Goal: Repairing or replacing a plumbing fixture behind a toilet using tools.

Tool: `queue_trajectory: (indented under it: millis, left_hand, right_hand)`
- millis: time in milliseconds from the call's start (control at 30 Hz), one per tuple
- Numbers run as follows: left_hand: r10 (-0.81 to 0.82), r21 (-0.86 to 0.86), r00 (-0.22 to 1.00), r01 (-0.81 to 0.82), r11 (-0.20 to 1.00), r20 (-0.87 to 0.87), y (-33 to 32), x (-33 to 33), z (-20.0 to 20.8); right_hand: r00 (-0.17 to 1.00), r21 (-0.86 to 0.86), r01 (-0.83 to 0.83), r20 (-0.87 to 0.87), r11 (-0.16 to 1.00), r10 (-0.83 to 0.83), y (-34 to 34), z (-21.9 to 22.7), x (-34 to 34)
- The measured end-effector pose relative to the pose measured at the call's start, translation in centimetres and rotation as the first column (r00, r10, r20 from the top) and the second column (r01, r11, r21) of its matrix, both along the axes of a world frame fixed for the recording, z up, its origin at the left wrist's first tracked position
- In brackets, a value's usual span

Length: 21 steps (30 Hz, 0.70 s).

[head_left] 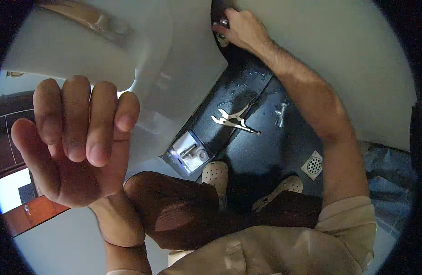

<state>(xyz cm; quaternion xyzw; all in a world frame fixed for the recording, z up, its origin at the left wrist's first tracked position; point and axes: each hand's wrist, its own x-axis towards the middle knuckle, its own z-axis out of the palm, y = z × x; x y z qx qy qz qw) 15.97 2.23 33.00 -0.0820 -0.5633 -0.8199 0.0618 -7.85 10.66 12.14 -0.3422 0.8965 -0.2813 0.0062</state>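
Observation:
My left hand (82, 142) is raised close in front of me, palm showing. Its fingers are loosely bent and apart, with nothing in them. Far ahead, my right hand (244, 31) reaches into the dark corner, thumb and fingers closed around a shiny metal pipe fitting (223, 22). The hand and shadow hide much of the fitting. On the wet dark floor below lie open-jawed locking pliers (236, 120). A small chrome angle valve (280, 114) lies to their right. Nearer my feet, a boxed metal fitting (190, 153) shows through the package's clear window.
A large pale, smooth fixture (151, 87) stands on the left, and a plain pale wall (357, 68) on the right. A floor drain cover (312, 165) lies near my right forearm. My light perforated clogs (215, 176) stand on the dark tiles (252, 156).

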Motion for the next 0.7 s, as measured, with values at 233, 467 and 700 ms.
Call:
queue_trajectory:
  millis: [233, 467, 700]
  left_hand:
    - [-0.004, -0.016, 1.0, 0.004, 1.0, 0.006, 0.0, 0.0, -0.2]
    - [-0.009, -0.007, 1.0, 0.009, 1.0, -0.006, -0.2, -0.1, -0.3]
    - [-0.009, -0.007, 1.0, 0.008, 1.0, -0.007, -0.1, -0.1, -0.5]
  right_hand:
    - [0.996, -0.036, 0.088, -0.002, 0.995, -0.088, -0.2, -1.3, -0.2]
    - [0.926, -0.28, -0.356, -0.231, 0.892, 0.297, 2.0, -1.5, -2.3]
    - [0.964, -0.12, -0.197, -0.206, 0.973, 0.17, 1.1, -1.3, -1.8]
